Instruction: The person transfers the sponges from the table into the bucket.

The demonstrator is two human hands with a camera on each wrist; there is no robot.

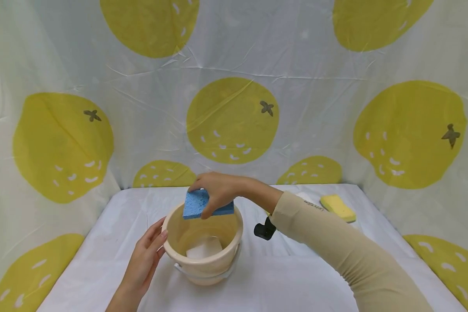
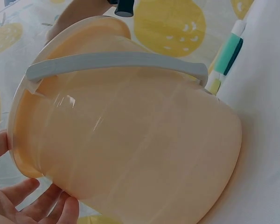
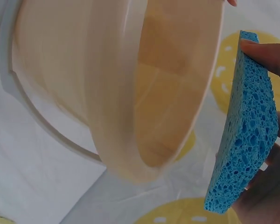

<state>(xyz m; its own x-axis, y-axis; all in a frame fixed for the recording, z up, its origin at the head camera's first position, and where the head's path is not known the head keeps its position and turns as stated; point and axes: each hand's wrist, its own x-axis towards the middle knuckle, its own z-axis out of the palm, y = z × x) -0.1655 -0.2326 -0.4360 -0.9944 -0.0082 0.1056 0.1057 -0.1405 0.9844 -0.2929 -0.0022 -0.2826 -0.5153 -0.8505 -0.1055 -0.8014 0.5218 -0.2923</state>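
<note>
A cream plastic bucket (image 1: pixel 203 262) stands on the white-covered table, its pale handle (image 2: pixel 121 59) hanging down at the near side. At the left of its rim, my left hand (image 1: pixel 142 255) holds on, thumb by the rim and fingers against the outer wall. My right hand (image 1: pixel 222 190) grips a blue porous sponge (image 3: pixel 252 126) between thumb and fingers, above the bucket's opening towards the far rim. Inside the bucket lies a white block (image 1: pixel 204 248), partly hidden by the near rim.
To the right on the table is a yellow sponge (image 1: pixel 338 207) with a darker underside. A white item with a teal-green part (image 2: pixel 229 51) shows beyond the bucket in the left wrist view. Lemon-printed sheets (image 1: pixel 234 121) wall in the back and sides.
</note>
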